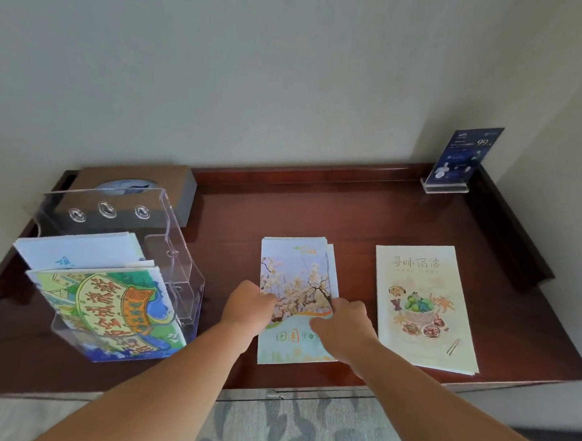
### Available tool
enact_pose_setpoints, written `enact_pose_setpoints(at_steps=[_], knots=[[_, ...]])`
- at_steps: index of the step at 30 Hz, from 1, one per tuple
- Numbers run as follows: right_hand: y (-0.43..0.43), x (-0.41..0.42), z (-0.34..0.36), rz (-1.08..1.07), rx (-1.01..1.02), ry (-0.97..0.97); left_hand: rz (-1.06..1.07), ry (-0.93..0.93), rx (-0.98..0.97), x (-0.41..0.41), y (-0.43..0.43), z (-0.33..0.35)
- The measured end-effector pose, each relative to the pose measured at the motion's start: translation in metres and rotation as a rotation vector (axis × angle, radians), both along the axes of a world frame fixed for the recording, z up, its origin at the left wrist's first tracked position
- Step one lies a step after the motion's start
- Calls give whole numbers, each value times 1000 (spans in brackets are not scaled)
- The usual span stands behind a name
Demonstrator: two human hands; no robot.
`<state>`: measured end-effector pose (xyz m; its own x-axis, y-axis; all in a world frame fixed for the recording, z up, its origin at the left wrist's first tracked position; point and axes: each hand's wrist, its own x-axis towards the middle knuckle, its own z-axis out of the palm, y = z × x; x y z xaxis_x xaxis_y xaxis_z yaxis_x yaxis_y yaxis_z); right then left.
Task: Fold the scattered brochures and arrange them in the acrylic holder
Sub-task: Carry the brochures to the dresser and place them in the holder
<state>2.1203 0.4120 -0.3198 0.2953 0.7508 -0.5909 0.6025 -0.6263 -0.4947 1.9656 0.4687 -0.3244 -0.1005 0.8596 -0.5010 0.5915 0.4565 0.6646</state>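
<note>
Dark red-brown wooden desk (385, 219), bearing at its left a clear acrylic brochure holder (179, 247) with a green-and-blue illustrated brochure (114, 308) in front, a white-and-blue brochure (80, 251) behind it, and a brown tissue box (169, 178) just behind the holder. Cream food-printed brochure (424, 307) flat at right; blossom-printed folded brochure (297, 268) flat at centre, apart from the holder, gripped at its left edge by the left hand (248, 303) and at its right edge by the right hand (344, 326). Blue card in a small clear stand (464, 156), back right corner.

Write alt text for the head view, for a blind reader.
The left hand and right hand grip the blossom brochure on the desk; a food brochure lies beside it, and the acrylic holder at left holds other brochures.
</note>
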Motion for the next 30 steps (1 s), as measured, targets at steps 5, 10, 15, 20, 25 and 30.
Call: enact_pose_setpoints(at_steps=[5, 10, 15, 20, 25, 30], knots=[[3, -1, 2, 12, -8, 7, 106, -51, -49, -6, 3, -6], [5, 0, 2, -16, -19, 53, 125, -122, 45, -3, -6, -4], [12, 6, 2, -59, -5, 92, 27, -126, 259, 7, -20, 10], [16, 12, 5, -373, 240, 228, -133, -275, 411, 20, -33, 29], [24, 26, 17, -573, 328, 476, -166, -324, 361, 11, -30, 29], [28, 15, 38, -458, 500, 457, -15, -479, 276, 13, -17, 44]])
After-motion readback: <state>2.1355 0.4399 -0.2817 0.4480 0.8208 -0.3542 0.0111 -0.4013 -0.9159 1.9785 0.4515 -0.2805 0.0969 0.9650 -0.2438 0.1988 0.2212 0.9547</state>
